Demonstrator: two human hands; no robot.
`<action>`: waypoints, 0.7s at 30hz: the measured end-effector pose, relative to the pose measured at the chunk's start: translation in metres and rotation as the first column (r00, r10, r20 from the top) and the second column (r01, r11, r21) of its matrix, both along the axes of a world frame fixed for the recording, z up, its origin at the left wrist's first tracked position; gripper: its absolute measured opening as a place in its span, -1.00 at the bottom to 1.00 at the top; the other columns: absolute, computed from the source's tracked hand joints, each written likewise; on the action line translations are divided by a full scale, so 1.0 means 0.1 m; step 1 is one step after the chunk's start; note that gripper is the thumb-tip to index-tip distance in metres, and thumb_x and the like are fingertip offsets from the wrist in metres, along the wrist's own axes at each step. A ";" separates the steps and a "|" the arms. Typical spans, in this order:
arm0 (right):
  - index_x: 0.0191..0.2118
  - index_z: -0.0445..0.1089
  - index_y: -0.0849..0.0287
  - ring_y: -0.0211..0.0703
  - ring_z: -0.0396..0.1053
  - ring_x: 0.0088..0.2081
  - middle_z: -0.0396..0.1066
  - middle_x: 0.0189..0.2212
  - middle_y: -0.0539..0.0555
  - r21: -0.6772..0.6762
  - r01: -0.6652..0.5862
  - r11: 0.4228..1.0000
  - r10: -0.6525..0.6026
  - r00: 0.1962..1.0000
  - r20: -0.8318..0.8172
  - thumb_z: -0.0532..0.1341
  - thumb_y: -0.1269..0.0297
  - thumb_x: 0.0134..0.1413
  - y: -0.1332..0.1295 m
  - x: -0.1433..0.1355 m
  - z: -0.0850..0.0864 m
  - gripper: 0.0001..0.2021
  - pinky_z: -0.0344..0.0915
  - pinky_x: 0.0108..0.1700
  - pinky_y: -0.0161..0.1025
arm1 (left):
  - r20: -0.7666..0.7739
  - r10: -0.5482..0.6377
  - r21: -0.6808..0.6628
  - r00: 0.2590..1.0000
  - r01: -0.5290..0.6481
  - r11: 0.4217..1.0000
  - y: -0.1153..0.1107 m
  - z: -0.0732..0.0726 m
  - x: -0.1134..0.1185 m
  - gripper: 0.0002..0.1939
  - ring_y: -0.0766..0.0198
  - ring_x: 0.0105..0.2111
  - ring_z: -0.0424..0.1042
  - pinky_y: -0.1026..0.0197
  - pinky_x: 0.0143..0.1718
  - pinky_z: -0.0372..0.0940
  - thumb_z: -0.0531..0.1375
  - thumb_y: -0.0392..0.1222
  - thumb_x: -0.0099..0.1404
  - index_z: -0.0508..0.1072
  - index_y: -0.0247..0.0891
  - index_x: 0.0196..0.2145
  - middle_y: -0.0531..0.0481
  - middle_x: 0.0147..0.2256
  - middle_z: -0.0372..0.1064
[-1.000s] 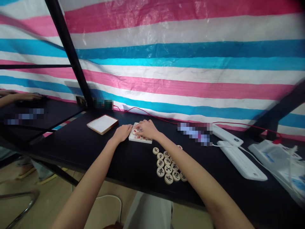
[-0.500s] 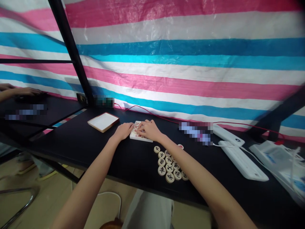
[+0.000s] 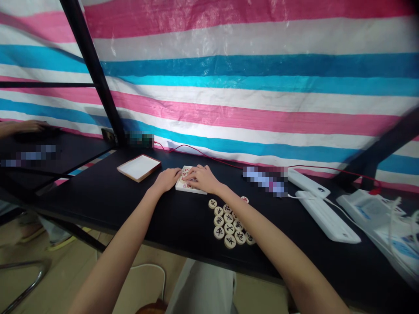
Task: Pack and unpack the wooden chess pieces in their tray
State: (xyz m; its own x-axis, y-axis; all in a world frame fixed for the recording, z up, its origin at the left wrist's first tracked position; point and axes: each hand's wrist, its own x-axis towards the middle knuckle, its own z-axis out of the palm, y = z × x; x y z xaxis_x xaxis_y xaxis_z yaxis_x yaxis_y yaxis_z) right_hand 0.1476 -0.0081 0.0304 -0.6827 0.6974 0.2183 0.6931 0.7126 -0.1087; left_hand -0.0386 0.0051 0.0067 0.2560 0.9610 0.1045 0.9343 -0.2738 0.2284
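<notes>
My left hand (image 3: 166, 179) rests against the left side of a shallow white box (image 3: 191, 190), its fingers bent round the edge and steadying it. Inside the box lie round Chinese chess pieces (image 3: 186, 170) with red characters. My right hand (image 3: 205, 178) is over the box's right part, fingers bent down onto a piece; the palm hides much of the contents. On the table nearer to me, several loose wooden chess pieces (image 3: 229, 228) with black characters sit in a cluster, partly covered by my right forearm. One red-marked piece (image 3: 244, 199) shows beyond that forearm.
An open box lid (image 3: 139, 168) lies left of the box on the black table (image 3: 108, 196). White devices (image 3: 327, 218), cables and a power strip (image 3: 369, 213) occupy the right side. A striped sheet (image 3: 229, 96) hangs behind. At far left is another person's hand (image 3: 32, 126).
The view has turned slightly, so everything sits a little further left. My right fingers have shifted slightly over the pieces; my left hand stays at the box's side.
</notes>
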 end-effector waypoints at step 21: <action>-0.22 0.47 0.09 -0.18 0.32 -0.26 0.39 -0.24 0.08 -0.366 0.111 0.924 -0.110 0.994 0.023 0.22 0.35 -0.05 -0.56 1.65 0.17 -0.80 0.20 -0.18 -0.26 | -0.022 0.017 0.019 1.000 -0.016 1.000 0.02 -0.05 -0.02 -0.51 0.10 -0.13 0.38 0.19 -0.20 0.24 -0.21 0.08 0.32 0.36 -0.13 -0.05 -0.08 -0.10 0.41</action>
State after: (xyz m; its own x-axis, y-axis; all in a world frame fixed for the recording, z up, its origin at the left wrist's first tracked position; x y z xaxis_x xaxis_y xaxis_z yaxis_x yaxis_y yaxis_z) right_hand 0.3123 -0.0643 0.0469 -0.5971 0.7993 -0.0681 0.7655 0.5424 -0.3462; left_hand -0.0409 0.0070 0.0019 0.2426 0.9630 0.1174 0.9434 -0.2624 0.2029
